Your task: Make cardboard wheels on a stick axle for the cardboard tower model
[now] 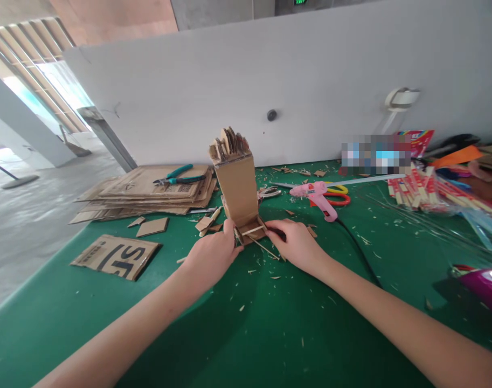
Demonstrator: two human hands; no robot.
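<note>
A cardboard model (240, 188) stands upright on the green table, with a tall box body and several rounded cardboard pieces at its top. At its low front, a thin wooden stick (254, 230) spans between the two side walls. My left hand (213, 250) is closed on the left wall of this base, thumb up along the edge. From the other side, my right hand (294, 242) pinches the right wall near the stick's end; its fingertips are partly hidden. Another thin stick (265, 249) slants out below toward my right hand.
Stacked cardboard sheets (120, 191) with teal-handled pliers (179, 177) lie at the back left, above a printed cardboard piece (116, 256). To the right are a pink glue gun (316, 196) with a black cord, scissors (337, 199) and packaged sticks (419, 188). Scraps litter the table.
</note>
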